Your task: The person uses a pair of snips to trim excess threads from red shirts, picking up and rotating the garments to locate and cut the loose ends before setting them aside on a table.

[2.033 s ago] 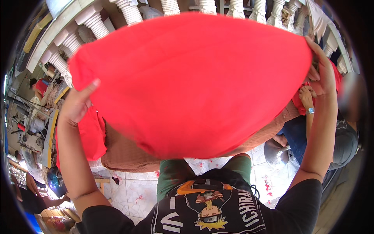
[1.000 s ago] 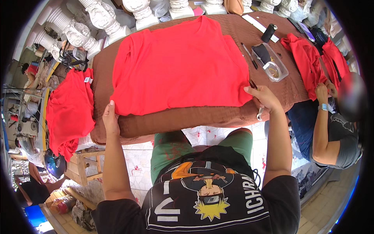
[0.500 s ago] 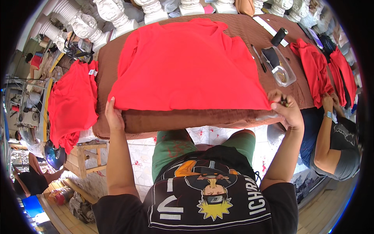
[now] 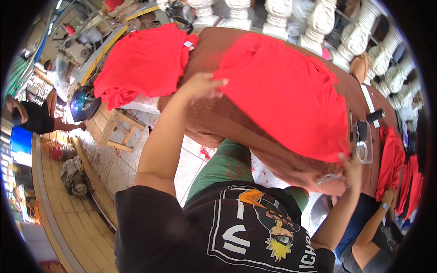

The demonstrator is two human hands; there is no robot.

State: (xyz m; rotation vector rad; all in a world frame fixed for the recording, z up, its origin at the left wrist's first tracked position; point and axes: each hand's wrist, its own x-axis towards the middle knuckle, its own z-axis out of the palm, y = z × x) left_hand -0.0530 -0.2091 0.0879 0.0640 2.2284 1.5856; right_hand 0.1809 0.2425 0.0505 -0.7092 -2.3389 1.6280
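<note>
A red shirt (image 4: 287,95) lies spread on the brown quilted cover of the table (image 4: 200,113), its hem slanting toward me on the right. At the shirt's left edge is my left hand (image 4: 203,86), fingers stretched out and apart, with no cloth visibly gripped. My right hand (image 4: 352,172) is by the shirt's near right corner. Motion blurs its fingertips, so whether they pinch the cloth does not show. Over the table's left end lies a pile of red garments (image 4: 141,61) with a white label.
A clear plastic box (image 4: 364,152), a black thread spool (image 4: 376,115) and a white strip (image 4: 369,99) lie right of the shirt. A co-worker's hand (image 4: 388,196) touches red cloth (image 4: 389,157) at the far right. White balusters (image 4: 275,18) line the back; a wooden stool (image 4: 119,129) stands left.
My view has swung left and tilted. My left hand has come off the shirt's near left corner and its fingers have spread. The shirt's hem, straight before, now slants.
</note>
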